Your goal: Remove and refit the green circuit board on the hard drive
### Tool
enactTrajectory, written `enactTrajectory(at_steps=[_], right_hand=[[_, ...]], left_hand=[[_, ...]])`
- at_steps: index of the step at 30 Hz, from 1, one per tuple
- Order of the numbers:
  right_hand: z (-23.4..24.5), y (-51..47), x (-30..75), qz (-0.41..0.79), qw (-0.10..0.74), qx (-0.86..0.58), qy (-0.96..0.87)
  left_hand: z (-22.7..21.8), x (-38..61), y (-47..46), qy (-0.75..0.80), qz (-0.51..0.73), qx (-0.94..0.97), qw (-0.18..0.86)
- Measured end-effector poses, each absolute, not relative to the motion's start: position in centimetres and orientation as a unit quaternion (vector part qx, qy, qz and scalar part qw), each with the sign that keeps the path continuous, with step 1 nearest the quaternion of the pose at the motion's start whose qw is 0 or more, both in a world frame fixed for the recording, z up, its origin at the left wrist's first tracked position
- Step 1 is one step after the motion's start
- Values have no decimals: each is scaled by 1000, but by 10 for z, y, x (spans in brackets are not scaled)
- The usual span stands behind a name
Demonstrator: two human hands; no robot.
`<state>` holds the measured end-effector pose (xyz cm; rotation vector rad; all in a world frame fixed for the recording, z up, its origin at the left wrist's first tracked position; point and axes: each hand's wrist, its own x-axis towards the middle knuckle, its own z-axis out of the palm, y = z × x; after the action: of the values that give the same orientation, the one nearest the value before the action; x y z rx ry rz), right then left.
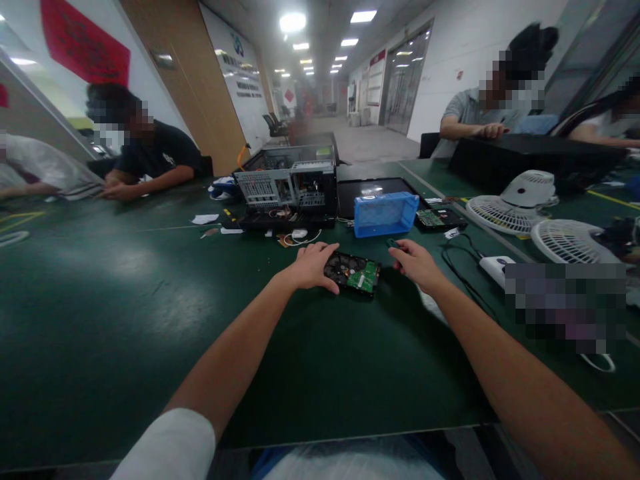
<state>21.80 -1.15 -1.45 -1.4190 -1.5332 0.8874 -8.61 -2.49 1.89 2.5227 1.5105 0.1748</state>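
A hard drive (353, 272) lies on the green table with its circuit board facing up. My left hand (313, 268) grips its left end between thumb and fingers. Just right of the drive, apart from it, my right hand (413, 263) is closed in a pinch. A small dark teal item (393, 245) pokes out from its fingertips; its kind is too small to tell. Beyond both hands stands a blue plastic bin (386, 215), tipped on its side with its opening toward me.
An opened computer case (287, 187) stands at the back, with a dark flat panel (375, 195) beside it. Another drive-like part with a circuit board (440, 219) lies right of the bin. White fans (515, 203), a power strip (500, 270) and cables occupy the right. Other people sit on both sides.
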Motion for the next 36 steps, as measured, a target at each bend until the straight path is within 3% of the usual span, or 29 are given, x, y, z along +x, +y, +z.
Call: enactTrajectory(at_steps=[7,17,24,31,36], right_hand=[[-8,-24,202,511,377,-510,-580],[0,-27,206,485,312,-559,-596],[-4,-18,211,407,451,-536,-586],[-2,-13,212,363,563,-453,-588],[12,-32,201,188,576,-441,-662]], left_hand=[[24,-99,-19,634,38,769,72],[22,-85,-26,520,124,806,255],[16,-80,-30,446,156,806,358],[-6,-54,-35,496,248,792,255],[-24,-43,-36,528,274,776,208]])
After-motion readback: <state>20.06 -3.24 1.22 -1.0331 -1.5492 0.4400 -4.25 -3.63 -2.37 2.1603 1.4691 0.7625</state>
